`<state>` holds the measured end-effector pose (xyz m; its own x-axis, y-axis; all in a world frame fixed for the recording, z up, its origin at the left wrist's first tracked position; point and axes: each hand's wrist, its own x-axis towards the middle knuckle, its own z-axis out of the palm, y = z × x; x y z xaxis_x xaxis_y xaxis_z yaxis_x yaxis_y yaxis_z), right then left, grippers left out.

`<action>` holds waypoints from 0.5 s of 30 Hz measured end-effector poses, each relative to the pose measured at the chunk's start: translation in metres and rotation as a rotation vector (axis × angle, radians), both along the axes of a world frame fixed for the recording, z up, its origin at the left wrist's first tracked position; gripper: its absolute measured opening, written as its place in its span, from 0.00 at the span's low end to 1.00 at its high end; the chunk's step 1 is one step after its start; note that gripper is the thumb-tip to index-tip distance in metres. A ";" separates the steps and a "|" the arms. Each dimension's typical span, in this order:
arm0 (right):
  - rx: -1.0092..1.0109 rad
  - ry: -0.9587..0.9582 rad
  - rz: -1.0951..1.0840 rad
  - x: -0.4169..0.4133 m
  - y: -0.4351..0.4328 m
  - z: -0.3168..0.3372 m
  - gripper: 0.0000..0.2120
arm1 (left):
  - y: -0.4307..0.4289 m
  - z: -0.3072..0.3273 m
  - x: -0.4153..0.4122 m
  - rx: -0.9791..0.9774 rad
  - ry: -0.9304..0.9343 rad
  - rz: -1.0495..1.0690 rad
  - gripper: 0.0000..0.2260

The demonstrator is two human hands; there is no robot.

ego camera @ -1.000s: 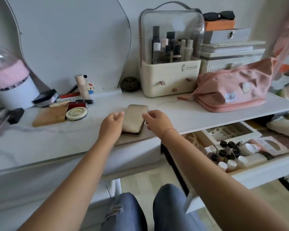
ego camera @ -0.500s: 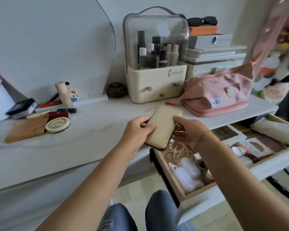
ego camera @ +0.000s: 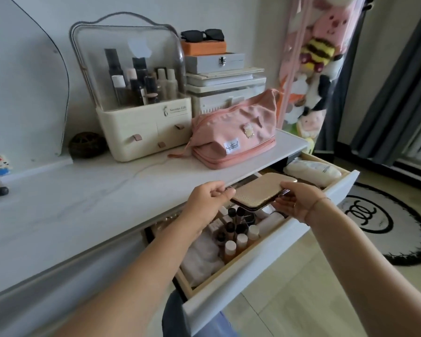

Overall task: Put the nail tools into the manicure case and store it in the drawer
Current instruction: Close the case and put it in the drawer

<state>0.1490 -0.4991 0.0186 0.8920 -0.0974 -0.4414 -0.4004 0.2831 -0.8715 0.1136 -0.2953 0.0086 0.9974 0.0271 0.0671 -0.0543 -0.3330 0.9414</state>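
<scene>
The closed gold textured manicure case [ego camera: 260, 192] hangs level over the open drawer [ego camera: 272, 259], just past the tabletop's front edge. My left hand [ego camera: 208, 203] pinches its left end. At the other end my right hand [ego camera: 294, 199] grips it, fingers curled under and thumb on top. Beneath the case the drawer holds several small bottles [ego camera: 236, 235], white cloth and a cream tube [ego camera: 311, 171]. No nail tools show outside the case.
On the white marble-look tabletop [ego camera: 83, 203] stand a cream cosmetics organiser with a clear lid [ego camera: 136, 98], a pink pouch [ego camera: 233, 137], stacked boxes with sunglasses and a dark ball. A round black-and-white rug [ego camera: 384, 222] lies on the floor to the right.
Both hands lifted the case off the tabletop and carried it right, out over the open drawer. The view has swung right with it.
</scene>
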 end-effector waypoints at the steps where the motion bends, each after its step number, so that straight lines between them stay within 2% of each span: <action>1: 0.006 0.013 0.001 0.002 -0.001 -0.001 0.10 | -0.001 -0.001 0.000 0.006 0.000 0.005 0.18; 9: -0.025 0.088 0.084 0.033 0.012 -0.018 0.10 | 0.001 -0.009 0.000 0.018 -0.010 0.011 0.21; 15: -0.146 0.134 0.145 0.049 0.028 -0.027 0.15 | 0.000 -0.011 0.004 0.045 0.005 0.017 0.20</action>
